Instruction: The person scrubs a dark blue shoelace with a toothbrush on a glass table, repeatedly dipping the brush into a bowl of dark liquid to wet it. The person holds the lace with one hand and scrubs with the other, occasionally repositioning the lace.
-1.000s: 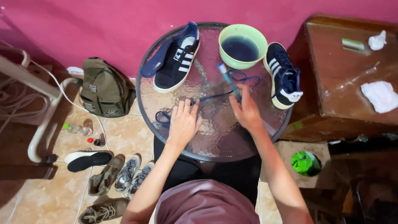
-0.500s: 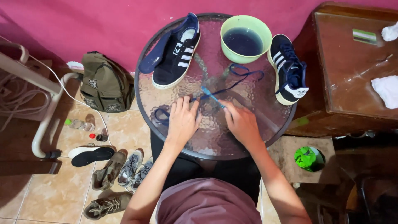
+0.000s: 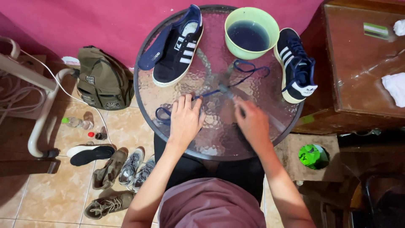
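Lace point(image 3: 230, 86), dark blue, lies stretched across the middle of the round glass desk point(image 3: 211, 135), one end looped near the bowl, the other curled at the desk's left edge beside the left hand. Going from big to small: the desk stands against a pink wall point(image 3: 84, 21), with a brown wooden cabinet point(image 3: 358, 67) just to its right and a tiled floor point(image 3: 50, 198) below. An olive backpack point(image 3: 103, 80) leans on the floor left of the desk, near a white pipe frame point(image 3: 40, 122). Several shoes point(image 3: 122, 169) sit in a cluster on the tiles under the desk's left side. On the desk, a navy sneaker point(image 3: 179, 52) with white stripes lies at the upper left, laceless, with a blue insole point(image 3: 156, 52) touching its left side. A second navy sneaker point(image 3: 295, 65) lies at the right rim. Between them stands a light green bowl point(image 3: 270, 27) of dark water. A green cup point(image 3: 311, 155) sits on a low stand right of the desk. White cloths point(image 3: 394, 86) rest on the cabinet top

The left hand point(image 3: 184, 120) lies flat, fingers spread, pressing the lace down onto the glass; its grip is released, palm down. The right hand point(image 3: 252, 122) is blurred, fingers curled in over the lace near the desk's middle; whether it is clenched on something I cannot tell
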